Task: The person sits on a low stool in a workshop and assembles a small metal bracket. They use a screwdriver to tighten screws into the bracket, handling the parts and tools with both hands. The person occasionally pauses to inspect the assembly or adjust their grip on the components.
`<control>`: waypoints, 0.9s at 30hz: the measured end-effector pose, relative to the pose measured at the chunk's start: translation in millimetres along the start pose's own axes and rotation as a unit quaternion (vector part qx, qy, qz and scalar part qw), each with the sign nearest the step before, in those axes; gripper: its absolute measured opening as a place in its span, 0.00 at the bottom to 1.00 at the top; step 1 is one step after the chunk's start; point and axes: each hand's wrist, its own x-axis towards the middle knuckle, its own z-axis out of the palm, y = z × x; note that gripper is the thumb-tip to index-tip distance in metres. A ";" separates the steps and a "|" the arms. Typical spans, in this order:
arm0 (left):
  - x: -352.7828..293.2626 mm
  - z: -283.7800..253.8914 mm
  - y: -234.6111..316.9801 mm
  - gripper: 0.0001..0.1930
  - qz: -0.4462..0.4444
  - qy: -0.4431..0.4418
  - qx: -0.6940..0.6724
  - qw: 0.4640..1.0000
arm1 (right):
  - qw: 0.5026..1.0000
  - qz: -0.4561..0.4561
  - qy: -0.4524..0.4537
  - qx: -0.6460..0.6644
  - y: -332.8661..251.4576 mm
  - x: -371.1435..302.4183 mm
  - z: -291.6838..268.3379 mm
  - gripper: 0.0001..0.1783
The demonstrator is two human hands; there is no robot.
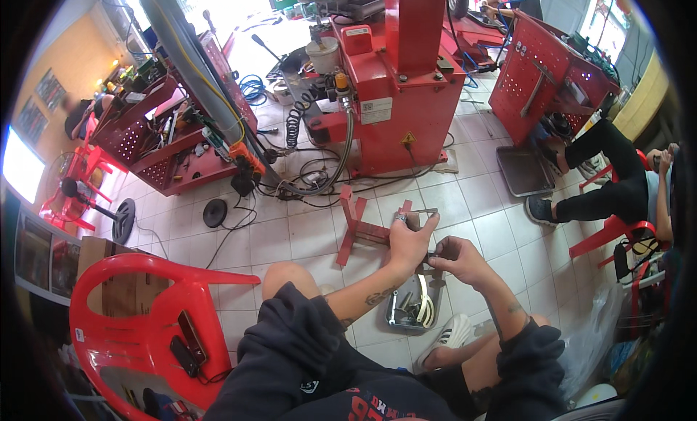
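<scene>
Holding a thin metal part (421,211) in the left hand (411,241), lengthwise left to right; pinching a small dark piece (433,262) in the right hand (463,261), just nearer.

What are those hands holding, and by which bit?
The left hand holds a metal part, exactly where is hidden; the right hand's hold is unclear.

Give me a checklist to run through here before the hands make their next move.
1. Left hand gripping the small grey metal part: ok.
2. Right hand holding its piece securely: cannot tell, too small to make out.
3. Grey rectangular tray on the floor below the hands: ok.
4. Pale curved strips inside the tray: ok.
5. Red metal stand apart from the hands: cannot tell, they overlap in this view.
</scene>
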 end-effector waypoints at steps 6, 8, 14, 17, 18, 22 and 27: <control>3.7 -2.4 -6.9 0.16 0.027 0.020 0.000 0.999 | 0.999 -0.040 -0.008 0.016 -0.3 -5.4 -3.7 0.17; 6.2 -3.9 -12.8 0.15 0.035 0.022 -0.014 0.999 | 0.999 -0.028 0.007 -0.037 -3.1 -3.4 -2.2 0.16; 1.7 -2.3 -7.0 0.16 0.026 0.010 -0.005 1.000 | 0.999 -0.010 -0.035 -0.027 -0.9 -2.6 -1.7 0.28; 10.9 0.4 -12.0 0.18 0.050 0.044 -0.045 0.997 | 0.998 0.033 -0.051 -0.004 4.2 -1.3 -5.1 0.26; 14.6 0.3 -15.6 0.19 0.056 0.061 -0.062 0.995 | 0.997 0.057 -0.045 0.022 3.2 -1.8 -6.3 0.27; 22.5 -7.8 4.9 0.18 0.047 0.094 -0.145 0.984 | 0.995 0.075 -0.020 0.069 9.8 -1.5 -2.9 0.29; 24.5 -17.5 18.6 0.17 0.002 0.104 -0.209 0.972 | 0.996 0.004 0.026 0.091 11.1 -1.8 6.7 0.18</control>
